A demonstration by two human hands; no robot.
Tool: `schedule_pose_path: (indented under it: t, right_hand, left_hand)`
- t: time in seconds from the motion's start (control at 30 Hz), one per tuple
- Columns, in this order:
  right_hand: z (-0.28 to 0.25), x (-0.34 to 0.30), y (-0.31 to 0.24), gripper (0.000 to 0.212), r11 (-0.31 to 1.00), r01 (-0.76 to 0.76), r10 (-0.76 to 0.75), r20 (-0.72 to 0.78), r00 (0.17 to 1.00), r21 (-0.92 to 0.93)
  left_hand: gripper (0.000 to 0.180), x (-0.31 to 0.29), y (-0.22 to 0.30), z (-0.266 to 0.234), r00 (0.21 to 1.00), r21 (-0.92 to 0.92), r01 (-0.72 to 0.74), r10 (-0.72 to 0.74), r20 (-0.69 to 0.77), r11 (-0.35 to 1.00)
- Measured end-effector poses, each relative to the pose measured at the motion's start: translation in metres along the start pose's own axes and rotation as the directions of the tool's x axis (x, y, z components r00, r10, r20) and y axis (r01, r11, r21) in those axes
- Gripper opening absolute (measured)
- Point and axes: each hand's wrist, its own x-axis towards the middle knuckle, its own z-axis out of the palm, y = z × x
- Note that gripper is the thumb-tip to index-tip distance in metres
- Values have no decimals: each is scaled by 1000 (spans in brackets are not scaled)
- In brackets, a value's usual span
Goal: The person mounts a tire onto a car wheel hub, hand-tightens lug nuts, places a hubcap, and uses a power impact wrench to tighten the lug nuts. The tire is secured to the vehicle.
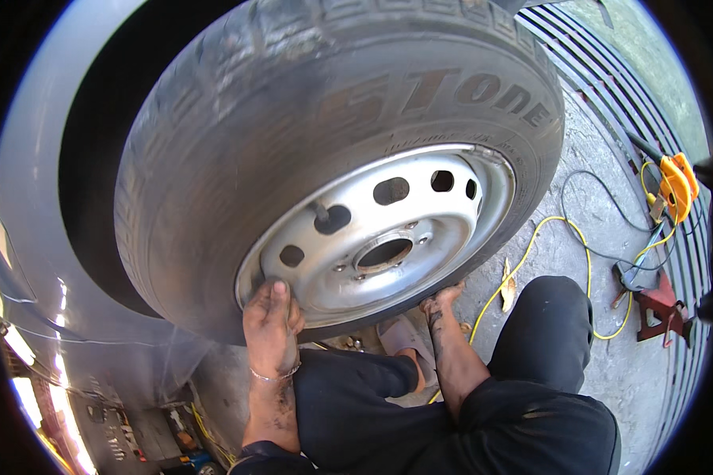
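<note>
A large black tyre on a silver steel rim fills the middle of the view, tilted toward me beside a grey vehicle's wheel arch. My left hand presses flat against the tyre's lower sidewall at the rim's edge. My right hand grips the tyre's bottom edge from underneath, fingers partly hidden. The rim shows round holes, a centre bore and empty stud holes. My knees in dark trousers are below the wheel.
A yellow hose and black cables lie on the concrete floor at right. A red jack stand and a yellow-orange tool sit near a metal drain grate. Small tools lie at lower left.
</note>
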Motion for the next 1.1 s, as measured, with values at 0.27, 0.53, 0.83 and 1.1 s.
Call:
schedule_pose_path:
  t: [0.27,0.53,0.83,1.1]
  right_hand:
    - [23,13,20,63,977,109,-121,-57,991,-181]
    - [100,-44,25,64,984,29,-15,82,997,-177]
    - [128,-52,-2,75,945,136,-133,30,991,-298]
    - [115,-74,24,78,946,8,-33,-70,997,-323]
  left_hand:
    - [31,10,-12,-38,989,71,18,-7,-148,997]
    - [28,90,-22,-84,930,69,59,-30,-365,996]
    - [39,133,-48,-89,942,83,-7,35,-334,997]
    - [54,134,-39,-94,926,443,-79,230,-299,893]
